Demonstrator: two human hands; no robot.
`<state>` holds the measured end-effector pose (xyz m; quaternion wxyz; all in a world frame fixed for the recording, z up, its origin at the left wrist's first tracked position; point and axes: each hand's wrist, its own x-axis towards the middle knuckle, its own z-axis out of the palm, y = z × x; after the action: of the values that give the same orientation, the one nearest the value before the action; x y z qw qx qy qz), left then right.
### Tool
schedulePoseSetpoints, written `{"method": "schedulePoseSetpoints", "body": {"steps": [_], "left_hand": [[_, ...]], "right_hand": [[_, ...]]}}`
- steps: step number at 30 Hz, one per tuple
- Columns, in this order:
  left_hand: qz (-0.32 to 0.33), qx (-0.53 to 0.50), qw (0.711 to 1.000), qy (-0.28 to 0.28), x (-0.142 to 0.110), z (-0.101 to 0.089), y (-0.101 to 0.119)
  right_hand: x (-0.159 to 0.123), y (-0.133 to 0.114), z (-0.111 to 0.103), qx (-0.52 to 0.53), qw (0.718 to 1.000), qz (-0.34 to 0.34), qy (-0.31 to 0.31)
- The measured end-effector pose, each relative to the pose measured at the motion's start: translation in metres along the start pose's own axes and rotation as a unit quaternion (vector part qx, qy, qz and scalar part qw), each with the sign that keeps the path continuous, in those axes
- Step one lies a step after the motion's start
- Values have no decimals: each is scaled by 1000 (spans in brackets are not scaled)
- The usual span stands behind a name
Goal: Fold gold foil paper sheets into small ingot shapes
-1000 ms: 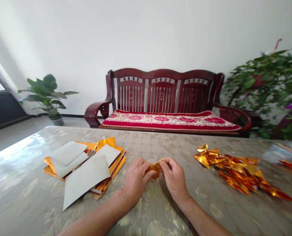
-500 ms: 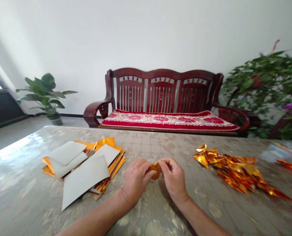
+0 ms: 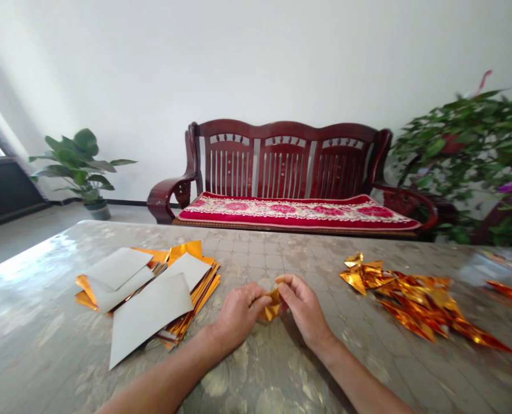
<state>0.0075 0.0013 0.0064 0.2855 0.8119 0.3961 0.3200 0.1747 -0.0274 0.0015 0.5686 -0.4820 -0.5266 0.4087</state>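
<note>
The left hand (image 3: pixel 238 313) and right hand (image 3: pixel 304 307) pinch a small folded gold foil-paper piece (image 3: pixel 273 307) from opposite sides, probably to steady its creases, over the grey patterned surface (image 3: pixel 260 362), well inside its far edge.

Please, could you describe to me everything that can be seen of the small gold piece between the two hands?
The small gold piece is shiny and looks like thin foil paper, bent and creased, with darker amber patches. The left hand grips its left side, and the fingertips of the right hand are at its upper right edge. It is in front of the person, over the patterned table; whether it touches the surface is unclear. Fingers cover part of it, so its full outline cannot be told.
</note>
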Motion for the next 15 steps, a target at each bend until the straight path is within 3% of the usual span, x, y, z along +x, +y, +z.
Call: {"method": "schedulePoseSetpoints", "body": {"steps": [3, 6, 11, 15], "left_hand": [[9, 4, 1000, -16, 0, -2, -2], [-1, 6, 1000, -19, 1, 0, -3], [-52, -117, 992, 0, 5, 1, -8], [-89, -244, 966, -5, 8, -4, -15]], "right_hand": [[2, -2, -5, -4, 997, 26, -67], [4, -1, -7, -29, 994, 58, -93], [7, 4, -8, -62, 994, 88, -33], [11, 8, -13, -57, 993, 100, 26]]}}
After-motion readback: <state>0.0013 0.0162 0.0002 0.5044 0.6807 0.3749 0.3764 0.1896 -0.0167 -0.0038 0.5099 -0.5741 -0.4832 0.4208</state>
